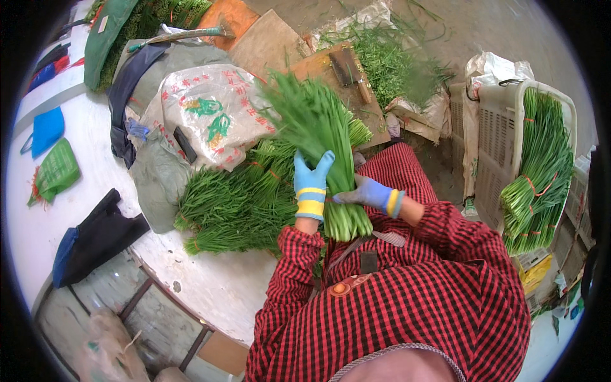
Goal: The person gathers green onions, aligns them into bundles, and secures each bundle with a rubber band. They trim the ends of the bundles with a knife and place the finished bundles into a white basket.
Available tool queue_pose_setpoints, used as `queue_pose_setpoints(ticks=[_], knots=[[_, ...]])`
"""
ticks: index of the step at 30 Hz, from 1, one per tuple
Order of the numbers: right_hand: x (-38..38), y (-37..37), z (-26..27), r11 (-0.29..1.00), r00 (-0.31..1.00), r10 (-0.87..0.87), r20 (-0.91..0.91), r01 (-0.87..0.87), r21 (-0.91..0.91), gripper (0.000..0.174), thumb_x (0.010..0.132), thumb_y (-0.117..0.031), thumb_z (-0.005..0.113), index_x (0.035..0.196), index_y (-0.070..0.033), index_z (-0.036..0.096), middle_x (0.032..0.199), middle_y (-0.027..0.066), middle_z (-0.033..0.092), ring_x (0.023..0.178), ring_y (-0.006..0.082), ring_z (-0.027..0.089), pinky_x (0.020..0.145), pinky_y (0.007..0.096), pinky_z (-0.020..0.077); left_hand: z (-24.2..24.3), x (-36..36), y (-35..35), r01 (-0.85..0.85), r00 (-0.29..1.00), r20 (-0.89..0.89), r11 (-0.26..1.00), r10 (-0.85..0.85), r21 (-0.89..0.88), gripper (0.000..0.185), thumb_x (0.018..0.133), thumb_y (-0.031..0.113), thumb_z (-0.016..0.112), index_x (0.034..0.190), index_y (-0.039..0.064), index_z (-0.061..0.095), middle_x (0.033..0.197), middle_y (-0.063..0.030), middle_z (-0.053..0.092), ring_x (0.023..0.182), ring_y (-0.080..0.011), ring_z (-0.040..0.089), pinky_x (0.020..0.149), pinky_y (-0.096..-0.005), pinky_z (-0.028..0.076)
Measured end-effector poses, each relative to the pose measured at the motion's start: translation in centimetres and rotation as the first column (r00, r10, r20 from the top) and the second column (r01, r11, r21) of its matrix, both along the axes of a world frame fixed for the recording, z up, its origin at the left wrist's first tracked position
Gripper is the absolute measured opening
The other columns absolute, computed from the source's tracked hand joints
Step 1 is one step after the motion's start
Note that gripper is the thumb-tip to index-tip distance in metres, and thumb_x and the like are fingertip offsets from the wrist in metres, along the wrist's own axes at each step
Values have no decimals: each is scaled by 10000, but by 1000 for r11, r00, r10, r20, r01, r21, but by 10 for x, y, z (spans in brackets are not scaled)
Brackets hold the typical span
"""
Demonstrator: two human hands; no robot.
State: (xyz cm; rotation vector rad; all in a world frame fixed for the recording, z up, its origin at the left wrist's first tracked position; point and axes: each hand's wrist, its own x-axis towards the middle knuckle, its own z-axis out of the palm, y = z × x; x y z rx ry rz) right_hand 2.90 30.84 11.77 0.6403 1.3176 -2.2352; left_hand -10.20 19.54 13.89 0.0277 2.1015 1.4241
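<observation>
A large bundle of long green leafy stalks, like garlic chives (334, 143), is held over my lap, its leafy tops blurred and its pale cut ends towards me. My left hand (312, 184), in a blue and yellow knitted glove, lies against the bundle's left side with the thumb apart. My right hand (367, 193), gloved too, grips the lower stalks from the right, near a red band. More banded bundles (238, 205) lie on the white surface at left. A cleaver (348, 71) with a wooden handle rests on a wooden board (305, 69) beyond the bundle.
Trimmed green scraps (391, 62) lie on sacking past the board. At right stands a pale plastic crate (494, 133) filled with banded bundles. A printed woven sack (215, 110) bearing a dark oblong object (185, 144) sits at left, near a black cloth (100, 238) and a green bag (58, 169).
</observation>
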Motion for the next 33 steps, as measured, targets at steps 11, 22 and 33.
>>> queue_pose_setpoints(ticks=[11,22,33], knots=[[6,3,8,888,980,-197,4,180,-422,656,851,-460,709,1201,81,587,1090,127,678,978,196,648,881,326,506,2,-13,-82,-231,417,893,970,168,-74,785,906,567,582,1448,42,364,1328,-187,551,1139,-323,584,1009,-483,451],[-63,36,29,905,904,-422,-77,413,-103,570,861,-302,734,1287,20,535,1128,91,664,996,190,638,893,337,511,-23,-29,-52,-348,811,573,883,117,313,373,860,102,716,1196,-17,609,1058,-103,682,920,-205,678,816,-332,577],[-41,-10,-27,546,595,-773,219,801,-246,438,789,-89,768,1142,94,583,995,141,700,790,220,695,757,362,568,0,-16,-79,-436,857,408,864,314,251,396,851,42,687,1228,-19,579,1099,-107,664,888,-222,676,778,-369,580]])
